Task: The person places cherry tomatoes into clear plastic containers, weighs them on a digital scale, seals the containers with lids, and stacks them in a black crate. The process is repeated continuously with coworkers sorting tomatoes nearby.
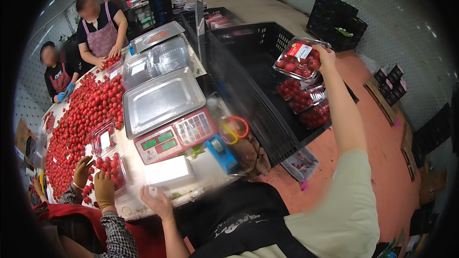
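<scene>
My right hand [325,57] grips the end of a clear plastic clamshell [299,59] full of red cherry tomatoes, with a printed label on its lid. It is held above a large black plastic crate [247,100], where several filled clamshells [306,102] lie at the near right end. My left hand [157,200] holds nothing; its fingers are apart at the table's near edge, beside a white stack of labels or paper [168,170]. Beyond that stands a red digital scale [175,134] with a bare steel pan [163,102].
A blue tape dispenser [222,154] and orange-handled scissors [239,126] lie between scale and crate. Loose cherry tomatoes [82,114] cover the table's left side. A co-worker's gloved hands [104,190] work close to my left. A grey metal post [199,18] rises beside the crate.
</scene>
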Action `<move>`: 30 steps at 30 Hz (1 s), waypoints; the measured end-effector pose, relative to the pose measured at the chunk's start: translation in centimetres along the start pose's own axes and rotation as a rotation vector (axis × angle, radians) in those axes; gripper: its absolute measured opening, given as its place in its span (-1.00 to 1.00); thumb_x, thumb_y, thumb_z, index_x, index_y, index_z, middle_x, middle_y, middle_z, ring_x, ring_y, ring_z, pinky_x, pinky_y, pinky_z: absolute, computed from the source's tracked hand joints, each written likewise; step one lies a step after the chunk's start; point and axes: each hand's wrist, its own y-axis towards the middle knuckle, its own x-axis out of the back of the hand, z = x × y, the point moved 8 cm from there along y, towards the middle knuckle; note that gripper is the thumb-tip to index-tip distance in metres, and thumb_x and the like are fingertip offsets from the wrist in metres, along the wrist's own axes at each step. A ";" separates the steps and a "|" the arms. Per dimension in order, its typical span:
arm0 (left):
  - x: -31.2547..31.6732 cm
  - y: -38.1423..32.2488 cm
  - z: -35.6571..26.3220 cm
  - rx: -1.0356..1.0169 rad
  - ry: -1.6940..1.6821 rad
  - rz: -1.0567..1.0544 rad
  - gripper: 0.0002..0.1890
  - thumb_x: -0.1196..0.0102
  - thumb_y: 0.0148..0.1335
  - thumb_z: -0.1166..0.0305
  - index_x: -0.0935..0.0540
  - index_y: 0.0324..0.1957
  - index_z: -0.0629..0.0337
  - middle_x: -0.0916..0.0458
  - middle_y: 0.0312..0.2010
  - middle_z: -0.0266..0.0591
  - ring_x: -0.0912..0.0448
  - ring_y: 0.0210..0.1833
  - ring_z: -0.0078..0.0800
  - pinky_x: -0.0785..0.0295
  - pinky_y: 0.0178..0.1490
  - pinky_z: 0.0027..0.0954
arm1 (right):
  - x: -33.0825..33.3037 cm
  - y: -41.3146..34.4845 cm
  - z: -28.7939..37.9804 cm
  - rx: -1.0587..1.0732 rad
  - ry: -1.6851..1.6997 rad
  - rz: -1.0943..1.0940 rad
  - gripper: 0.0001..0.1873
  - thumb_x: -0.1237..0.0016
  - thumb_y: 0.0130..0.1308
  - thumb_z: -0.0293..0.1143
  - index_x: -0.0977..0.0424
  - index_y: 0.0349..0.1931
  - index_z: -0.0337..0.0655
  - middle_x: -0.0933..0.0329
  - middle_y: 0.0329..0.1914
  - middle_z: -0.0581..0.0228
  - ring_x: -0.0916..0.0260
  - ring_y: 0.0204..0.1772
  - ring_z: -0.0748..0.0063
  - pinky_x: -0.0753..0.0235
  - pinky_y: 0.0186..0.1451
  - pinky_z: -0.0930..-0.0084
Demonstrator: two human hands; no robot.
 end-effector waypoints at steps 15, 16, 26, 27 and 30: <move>-0.3 0.3 -0.8 0.034 0.093 0.050 -0.54 0.00 -0.21 0.55 -0.43 -0.10 0.30 -0.38 -0.10 0.13 -0.37 -0.03 0.08 -0.29 0.05 -0.08 | -7.5 12.8 -13.1 0.138 -1.358 0.217 -0.42 0.08 0.00 0.05 -0.51 -0.08 -0.20 -0.47 -0.03 -0.14 -0.36 0.12 -0.07 -0.31 0.15 0.19; -0.2 0.4 -0.9 0.028 0.114 0.039 -0.54 -0.02 -0.21 0.54 -0.44 -0.11 0.29 -0.38 -0.10 0.10 -0.37 -0.04 0.06 -0.31 0.04 -0.10 | -8.1 14.3 -15.1 0.112 -1.522 0.303 -0.49 0.13 0.06 -0.02 -0.50 -0.05 -0.13 -0.45 -0.01 -0.14 -0.34 0.13 -0.07 -0.31 0.17 0.18; 0.2 0.9 -1.7 0.002 0.149 0.014 -0.54 -0.05 -0.22 0.51 -0.47 -0.12 0.26 -0.41 -0.12 0.06 -0.40 -0.09 0.00 -0.34 -0.01 -0.17 | -12.5 7.5 -8.1 0.301 -1.795 0.071 -0.73 -0.07 0.10 -0.25 -0.56 -0.28 -0.26 -0.59 -0.23 0.05 -0.57 -0.20 0.08 -0.59 -0.18 0.32; 0.2 0.9 -1.8 -0.016 0.152 0.015 -0.54 -0.05 -0.23 0.51 -0.47 -0.12 0.25 -0.41 -0.12 0.06 -0.40 -0.09 0.00 -0.34 0.00 -0.17 | -14.9 5.8 -8.4 0.421 -1.848 0.262 -0.66 -0.08 0.10 -0.17 -0.55 -0.26 -0.26 -0.58 -0.23 0.04 -0.57 -0.19 0.08 -0.58 -0.15 0.30; 0.2 0.9 -1.8 -0.011 0.147 0.015 -0.53 -0.05 -0.23 0.50 -0.47 -0.11 0.23 -0.43 -0.15 0.05 -0.40 -0.08 -0.01 -0.32 0.01 -0.16 | -18.0 1.6 -11.3 0.446 -1.753 0.658 -0.49 -0.10 0.06 0.03 -0.54 -0.20 -0.28 -0.57 -0.20 -0.03 -0.55 -0.14 0.09 -0.52 -0.04 0.27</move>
